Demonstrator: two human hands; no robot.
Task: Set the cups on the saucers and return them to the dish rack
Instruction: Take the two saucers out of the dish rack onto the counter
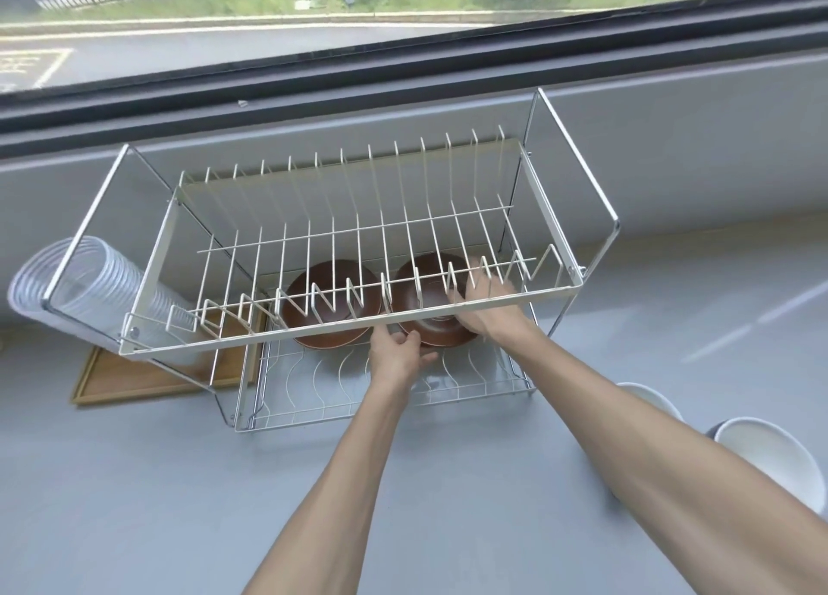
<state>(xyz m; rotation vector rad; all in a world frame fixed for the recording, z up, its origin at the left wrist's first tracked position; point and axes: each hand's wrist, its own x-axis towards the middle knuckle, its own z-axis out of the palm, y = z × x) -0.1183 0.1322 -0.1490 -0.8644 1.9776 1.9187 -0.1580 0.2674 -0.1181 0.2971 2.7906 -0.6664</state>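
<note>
A two-tier wire dish rack (452,310) stands on the grey counter by the window. On its lower tier sit two brown pieces, partly hidden by the upper tier's wires. The left brown saucer (331,301) rests there untouched; whether a cup sits on it is unclear. The right brown saucer (437,334) seems to carry a brown cup (430,276). My left hand (398,352) grips this saucer's front edge from below the upper tier. My right hand (486,310), blurred, holds its right side under the upper tier.
A stack of clear plastic cups (89,281) lies on a wooden tray (148,381) left of the rack. Two white bowls (761,455) (649,397) sit on the counter at the right, behind my right forearm. The upper tier overhangs the lower one.
</note>
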